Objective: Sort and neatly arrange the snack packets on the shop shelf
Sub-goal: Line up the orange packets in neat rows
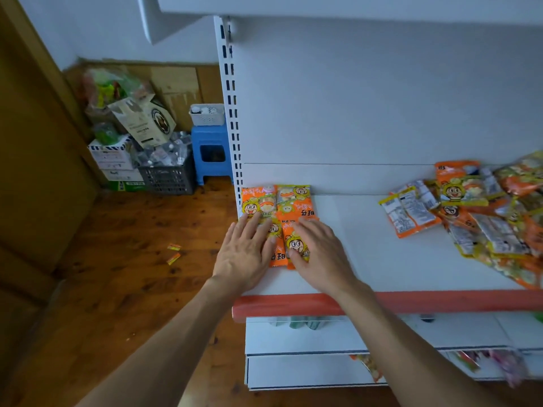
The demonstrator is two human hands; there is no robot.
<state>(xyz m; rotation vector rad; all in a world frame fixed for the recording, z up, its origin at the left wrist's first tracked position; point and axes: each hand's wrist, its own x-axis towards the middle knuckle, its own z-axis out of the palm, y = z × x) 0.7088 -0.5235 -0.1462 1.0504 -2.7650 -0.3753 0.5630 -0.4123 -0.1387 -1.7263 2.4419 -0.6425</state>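
Far left, against the wall: stacked boxes and bags beside a black crate [167, 177]. Nearer, on the wooden floor [123, 230], two stray packets [173, 258], well apart from the shelving. Next, a blue stool [210, 151] with a white basket [207, 114] on top, just beside the slotted upright [232, 113].

Then the left hand [245, 254], flat, fingers straight and close together, pressing down on the front-left packet [276, 248]; nothing gripped. Four orange snack packets [277, 204] in a two-by-two block, edges touching, tucked into the back left corner of the white shelf [367, 254]. Beside it the right hand [318, 254], likewise flat and palm down on the front-right packet [296, 245], fingers straight, curled round nothing.

Along the shelf's front edge, under both wrists, a red price strip [440, 301]. At far right, a loose heap [484, 212] of the same orange and yellow packets, overlapping, several face down with printed backs showing, well apart from the tidy block.
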